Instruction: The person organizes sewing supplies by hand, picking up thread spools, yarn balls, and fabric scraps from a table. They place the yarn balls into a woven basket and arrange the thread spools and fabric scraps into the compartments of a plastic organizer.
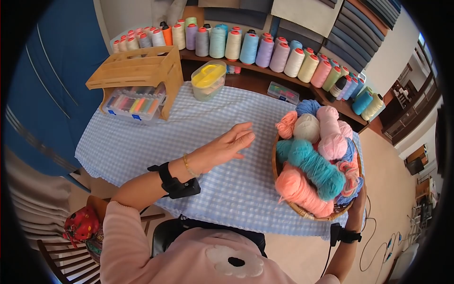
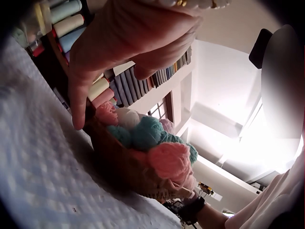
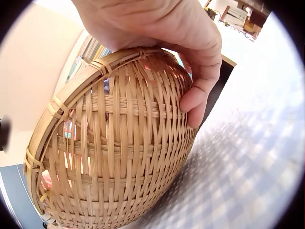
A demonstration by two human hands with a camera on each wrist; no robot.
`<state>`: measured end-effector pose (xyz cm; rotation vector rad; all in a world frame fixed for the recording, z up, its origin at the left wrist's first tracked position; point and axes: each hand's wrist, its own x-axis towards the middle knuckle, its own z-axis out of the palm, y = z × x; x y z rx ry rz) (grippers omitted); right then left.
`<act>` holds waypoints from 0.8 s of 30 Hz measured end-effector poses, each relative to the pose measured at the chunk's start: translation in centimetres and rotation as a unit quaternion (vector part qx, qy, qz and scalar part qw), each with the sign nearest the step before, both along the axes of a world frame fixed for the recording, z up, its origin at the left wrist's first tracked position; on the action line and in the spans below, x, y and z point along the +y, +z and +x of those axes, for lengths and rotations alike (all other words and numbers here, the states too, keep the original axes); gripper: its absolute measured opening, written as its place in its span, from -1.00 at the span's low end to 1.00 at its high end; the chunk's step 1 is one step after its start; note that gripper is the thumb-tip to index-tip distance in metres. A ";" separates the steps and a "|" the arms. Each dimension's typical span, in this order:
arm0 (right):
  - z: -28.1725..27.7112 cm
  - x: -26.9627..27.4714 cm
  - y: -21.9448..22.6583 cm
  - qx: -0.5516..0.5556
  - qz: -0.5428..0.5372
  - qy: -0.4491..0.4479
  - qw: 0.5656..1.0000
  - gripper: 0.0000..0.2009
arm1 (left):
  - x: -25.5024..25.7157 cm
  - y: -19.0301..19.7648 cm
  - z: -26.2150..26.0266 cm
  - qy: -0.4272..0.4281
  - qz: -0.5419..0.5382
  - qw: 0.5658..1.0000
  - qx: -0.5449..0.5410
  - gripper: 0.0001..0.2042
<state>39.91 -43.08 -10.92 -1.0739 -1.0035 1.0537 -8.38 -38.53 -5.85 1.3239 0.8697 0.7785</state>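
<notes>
A woven bamboo basket [image 1: 309, 216] heaped with yarn stands at the right side of the table. In it lie teal yarn [image 1: 309, 165], coral yarn [image 1: 300, 189], pink yarn [image 1: 329, 128] and a white ball [image 1: 307, 128]. My right hand [image 1: 358, 206] is at the basket's right side; in the right wrist view its bent fingers [image 3: 193, 99] grip the woven wall [image 3: 119, 152] near the rim. The left hand [image 1: 230, 144] holds nothing, its fingers extended over the checked cloth, left of the basket and apart from it.
The blue-and-white checked tablecloth [image 1: 189, 132] covers the table. At the back left are a wooden shelf box [image 1: 135, 61] with a clear case of coloured items [image 1: 137, 104] and a yellow-lidded tub [image 1: 208, 80]. Thread cones [image 1: 249, 48] line the rear ledge, with a small clear box [image 1: 283, 92] below.
</notes>
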 end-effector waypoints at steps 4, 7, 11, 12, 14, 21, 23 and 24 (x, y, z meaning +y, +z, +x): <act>0.6 0.7 1.2 0.017 -0.010 -0.030 0.999 -0.73 | 0.1 -1.2 1.2 0.023 0.065 0.997 0.041 -0.16; -1.2 1.7 3.1 -0.030 -0.007 -0.025 0.999 -0.77 | -0.1 -1.8 3.5 0.058 0.301 0.946 0.106 0.02; -2.9 2.5 3.3 -0.033 -0.013 0.005 0.999 -0.66 | -2.1 -0.2 5.9 0.044 0.480 0.858 0.179 0.21; -3.6 2.6 3.5 -0.034 -0.016 0.016 0.999 -0.63 | -2.3 -0.4 6.3 0.046 0.480 0.858 0.178 0.21; -4.5 2.5 3.4 -0.018 -0.023 0.022 0.999 -0.62 | -2.5 -1.0 6.6 0.048 0.488 0.845 0.213 0.23; -7.5 0.4 5.0 -0.015 -0.041 0.050 0.998 -0.54 | -2.0 -1.0 4.7 0.051 0.588 0.739 0.324 0.19; -7.2 -0.1 4.9 -0.039 -0.038 0.064 0.997 -0.52 | -1.9 -1.0 4.5 0.028 0.587 0.744 0.318 0.18; -6.7 -0.3 4.8 -0.062 -0.048 0.068 0.995 -0.51 | -1.7 -1.3 4.4 0.027 0.586 0.760 0.280 0.18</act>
